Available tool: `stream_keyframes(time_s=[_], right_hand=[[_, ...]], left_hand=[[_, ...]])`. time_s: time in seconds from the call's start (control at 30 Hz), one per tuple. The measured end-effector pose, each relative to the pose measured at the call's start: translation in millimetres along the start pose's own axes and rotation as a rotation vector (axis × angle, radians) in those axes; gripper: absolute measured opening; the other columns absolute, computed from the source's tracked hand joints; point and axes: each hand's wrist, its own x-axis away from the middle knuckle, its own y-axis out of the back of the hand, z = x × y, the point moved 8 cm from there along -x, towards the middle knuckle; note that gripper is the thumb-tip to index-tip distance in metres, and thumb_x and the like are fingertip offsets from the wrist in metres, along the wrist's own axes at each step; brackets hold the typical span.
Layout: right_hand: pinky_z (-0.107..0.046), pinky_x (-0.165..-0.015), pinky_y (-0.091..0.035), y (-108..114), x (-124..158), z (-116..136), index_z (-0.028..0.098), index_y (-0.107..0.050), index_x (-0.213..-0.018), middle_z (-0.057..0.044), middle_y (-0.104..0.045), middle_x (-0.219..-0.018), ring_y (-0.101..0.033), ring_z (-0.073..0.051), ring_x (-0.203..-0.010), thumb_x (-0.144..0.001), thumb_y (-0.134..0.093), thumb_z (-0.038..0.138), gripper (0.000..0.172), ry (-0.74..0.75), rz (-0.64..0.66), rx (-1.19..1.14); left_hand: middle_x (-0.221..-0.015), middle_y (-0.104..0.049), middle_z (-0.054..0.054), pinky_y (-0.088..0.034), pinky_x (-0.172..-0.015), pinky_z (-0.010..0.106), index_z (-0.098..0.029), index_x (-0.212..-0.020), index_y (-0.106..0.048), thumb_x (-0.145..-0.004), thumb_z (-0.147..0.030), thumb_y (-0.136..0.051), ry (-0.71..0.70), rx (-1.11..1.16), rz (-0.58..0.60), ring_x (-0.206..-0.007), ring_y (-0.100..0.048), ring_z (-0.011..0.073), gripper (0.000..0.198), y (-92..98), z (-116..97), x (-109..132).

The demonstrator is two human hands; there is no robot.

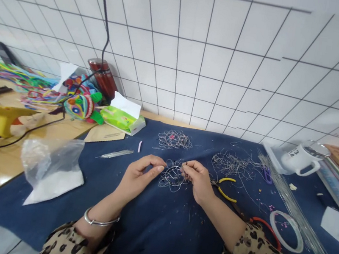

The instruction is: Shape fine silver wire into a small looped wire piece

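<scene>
A loose tangle of thin silvery wire (174, 178) is held just above the dark blue cloth, between my two hands. My left hand (140, 176) has thumb and forefinger pinched together at the tangle's left edge, on what looks like a strand of it. On the other side, my right hand (199, 179) grips the wire between thumb and bent fingers; the exact hold is partly hidden. Yellow-handled pliers (226, 188) lie right beside my right hand. Behind the hands rests another wire tangle (174, 139) with a small pink-red spot in it.
A third wire heap (234, 163), long straight wires (296, 211), a clear coil (286, 244) and red-handled pliers (266, 223) lie right. A white mug (304, 159) stands behind. Left are a plastic bag of white material (54, 181), tissues (122, 119) and a yellow glue gun (5, 120).
</scene>
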Motion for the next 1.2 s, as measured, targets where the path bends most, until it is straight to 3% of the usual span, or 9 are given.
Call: stream_keyframes(time_s=[0.23, 0.33, 0.43, 0.57, 0.7, 1.03, 1.2], right_hand=[[-0.025, -0.062, -0.039, 5, 2, 4, 0.017, -0.062, -0.077, 0.0, -0.059, -0.071, -0.05, -0.012, -0.064, -0.074, -0.063, 0.037, 0.02, 0.051, -0.067, -0.027], [-0.025, -0.063, -0.039, 6, 2, 6, 0.017, -0.062, -0.078, 0.0, -0.059, -0.07, -0.051, -0.012, -0.065, -0.074, -0.064, 0.034, 0.018, 0.07, -0.072, -0.055], [-0.026, -0.066, -0.041, 4, 3, 7, 0.017, -0.062, -0.081, -0.001, -0.061, -0.075, -0.055, -0.013, -0.069, -0.075, -0.064, 0.033, 0.017, 0.073, -0.062, -0.087], [-0.029, -0.071, -0.044, 3, 4, 9, 0.017, -0.063, -0.082, -0.003, -0.063, -0.081, -0.058, -0.015, -0.074, -0.075, -0.063, 0.032, 0.015, 0.103, -0.068, -0.12], [-0.031, -0.075, -0.044, 4, 6, 15, 0.018, -0.063, -0.085, -0.003, -0.064, -0.084, -0.058, -0.014, -0.075, -0.077, -0.062, 0.029, 0.013, 0.156, -0.093, -0.16], [-0.032, -0.08, -0.042, -7, 10, 18, 0.02, -0.063, -0.089, -0.003, -0.063, -0.088, -0.057, -0.015, -0.078, -0.081, -0.058, 0.027, 0.011, 0.185, -0.039, -0.24], [-0.03, -0.074, -0.043, -9, 11, 12, 0.02, -0.063, -0.088, -0.003, -0.062, -0.084, -0.055, -0.013, -0.074, -0.08, -0.06, 0.028, 0.012, 0.165, -0.034, -0.19]], left_hand=[[-0.083, -0.064, 0.005, -0.042, -0.08, 0.031, -0.02, -0.082, -0.065, -0.08, -0.023, -0.057, -0.176, -0.322, 0.217, -0.081, -0.057, 0.0164, 0.009, -30.1, -4, 2], [-0.092, -0.062, 0.006, -0.043, -0.077, 0.03, -0.02, -0.086, -0.064, -0.078, -0.024, -0.059, -0.175, -0.375, 0.127, -0.083, -0.056, 0.0166, 0.01, -29.5, 2, 2], [-0.084, -0.059, 0.004, -0.043, -0.063, 0.026, -0.019, -0.083, -0.06, -0.073, -0.029, -0.063, -0.032, -0.364, 0.007, -0.068, -0.053, 0.0137, 0.015, -21.1, 17, 1], [-0.06, -0.053, -0.002, -0.037, -0.051, 0.023, -0.019, -0.076, -0.053, -0.072, -0.038, -0.063, 0.237, -0.228, 0.094, -0.053, -0.048, 0.0116, 0.022, -26.0, 42, 4], [-0.06, -0.058, -0.001, -0.038, -0.05, 0.022, -0.017, -0.075, -0.052, -0.072, -0.041, -0.063, 0.391, 0.007, 0.199, -0.05, -0.051, 0.0111, 0.026, -38.4, 55, 9], [-0.067, -0.06, 0.0, -0.041, -0.062, 0.022, -0.016, -0.078, -0.049, -0.07, -0.028, -0.067, 0.417, 0.371, -0.035, -0.065, -0.058, 0.0122, 0.023, -40.6, 64, 11], [-0.073, -0.058, -0.002, -0.041, -0.059, 0.022, -0.018, -0.081, -0.046, -0.072, -0.023, -0.063, 0.384, 0.354, -0.082, -0.062, -0.061, 0.012, 0.02, -38.3, 63, 9]])
